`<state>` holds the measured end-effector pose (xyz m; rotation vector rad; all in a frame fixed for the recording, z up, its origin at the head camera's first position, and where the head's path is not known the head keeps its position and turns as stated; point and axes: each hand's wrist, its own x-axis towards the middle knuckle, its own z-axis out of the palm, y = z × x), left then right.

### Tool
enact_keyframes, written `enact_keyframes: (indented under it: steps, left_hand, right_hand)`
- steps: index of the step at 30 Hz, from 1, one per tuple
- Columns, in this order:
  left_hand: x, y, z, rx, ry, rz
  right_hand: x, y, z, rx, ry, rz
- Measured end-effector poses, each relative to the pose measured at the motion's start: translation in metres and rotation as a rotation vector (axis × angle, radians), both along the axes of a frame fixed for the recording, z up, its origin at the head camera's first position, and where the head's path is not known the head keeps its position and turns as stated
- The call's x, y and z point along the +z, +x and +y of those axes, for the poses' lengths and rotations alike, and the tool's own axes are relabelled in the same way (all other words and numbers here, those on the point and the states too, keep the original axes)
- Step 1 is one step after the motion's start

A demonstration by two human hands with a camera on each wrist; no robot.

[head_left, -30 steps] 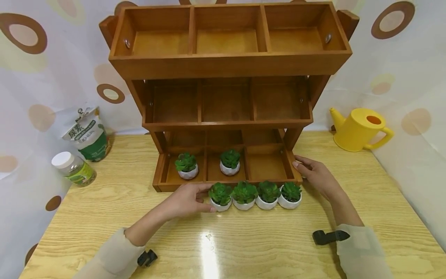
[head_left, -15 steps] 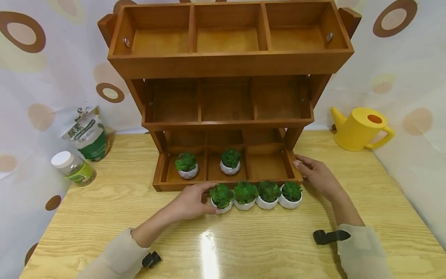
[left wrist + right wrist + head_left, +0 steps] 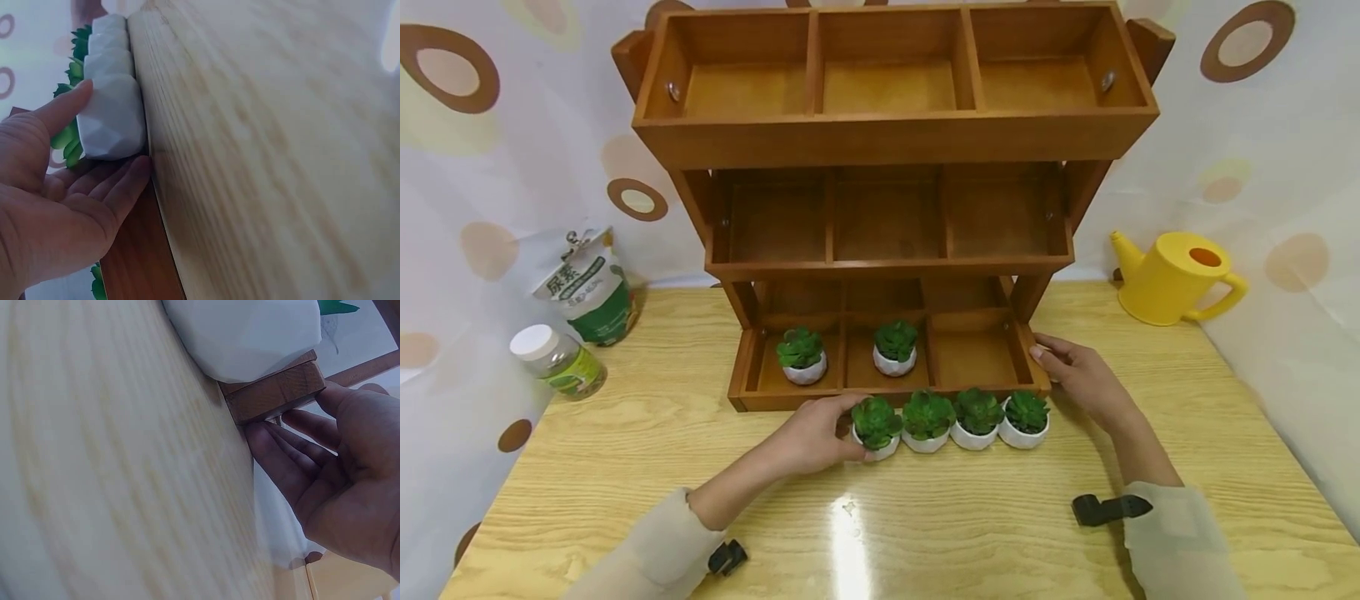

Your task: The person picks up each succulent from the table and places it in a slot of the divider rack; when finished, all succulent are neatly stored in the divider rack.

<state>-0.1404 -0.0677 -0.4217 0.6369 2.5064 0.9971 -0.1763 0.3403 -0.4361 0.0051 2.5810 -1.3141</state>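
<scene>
My left hand (image 3: 816,433) pinches the leftmost potted succulent (image 3: 877,423), a green rosette in a white faceted pot. In the left wrist view, the thumb lies on the front of that white pot (image 3: 112,122), with the other fingers along its end, near the tabletop. Several such pots stand side by side, touching, along the front of the wooden shelf (image 3: 895,271); the rightmost succulent (image 3: 1025,421) sits near the shelf's corner. My right hand (image 3: 1086,379) touches the right end of the bottom tier, its thumb at the wooden edge (image 3: 275,394) and fingers against the outer side.
In the bottom tier, one succulent (image 3: 802,357) sits in the left compartment and another succulent (image 3: 895,348) in the middle one. A lidded jar (image 3: 559,362) and a green-and-white bag (image 3: 591,292) stand left. A yellow watering can (image 3: 1176,279) stands right on the wooden table (image 3: 970,525).
My left hand has shifted slightly right and toward me, and the leftmost potted succulent has moved a little right with it. My right hand stays at the shelf's end.
</scene>
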Motion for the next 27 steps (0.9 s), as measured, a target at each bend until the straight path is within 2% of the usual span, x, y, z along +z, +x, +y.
enact_keyframes:
  steps: [10, 17, 23, 27]
  left_hand:
    - [0.003, 0.002, -0.006, -0.007, 0.027, 0.001]
    - [0.019, 0.004, -0.013, 0.063, 0.054, -0.025]
    - [0.036, 0.002, -0.012, 0.097, 0.03, 0.04]
    - [0.043, 0.0, -0.011, 0.104, 0.036, 0.056]
  right_hand:
    - [0.0, 0.0, -0.001, -0.005, 0.013, -0.013]
    - [0.002, 0.0, 0.0, -0.006, 0.01, -0.026]
    - [0.002, 0.001, 0.0, -0.012, 0.009, -0.032]
    - [0.001, 0.0, 0.0, -0.013, 0.016, -0.037]
